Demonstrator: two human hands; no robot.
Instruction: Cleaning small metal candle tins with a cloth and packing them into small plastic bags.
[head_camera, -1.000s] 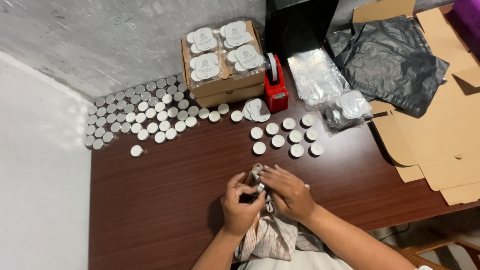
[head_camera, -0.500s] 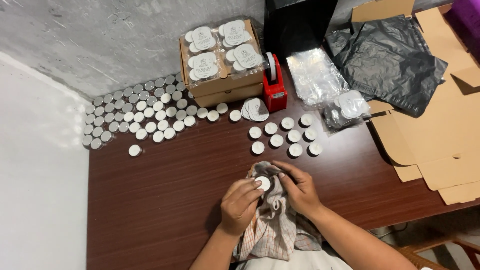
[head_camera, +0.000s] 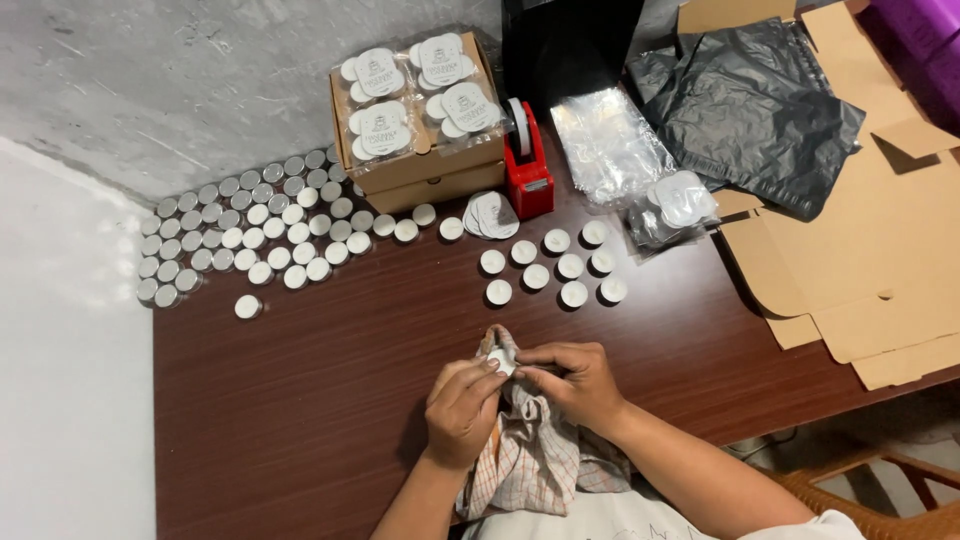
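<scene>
My left hand (head_camera: 462, 410) and my right hand (head_camera: 572, 380) meet over the near middle of the dark wooden table (head_camera: 330, 380). Together they hold a small white tealight candle (head_camera: 503, 361) wrapped in a checked cloth (head_camera: 530, 455), which hangs down toward my lap. Only a sliver of the candle shows between my fingertips. Just beyond my hands lies a loose group of several white tealights (head_camera: 553, 268).
Many silver-cupped tealights (head_camera: 240, 235) cover the far left of the table. A cardboard box (head_camera: 420, 175) topped with packed candle sets stands at the back, beside a red tape dispenser (head_camera: 527, 165). Clear bags (head_camera: 610, 145), a black bag (head_camera: 760, 110) and flat cardboard (head_camera: 870, 260) lie right.
My hands have turned the candle in the cloth; its white face showed half a second ago and is mostly covered now. The hands stay at the same spot.
</scene>
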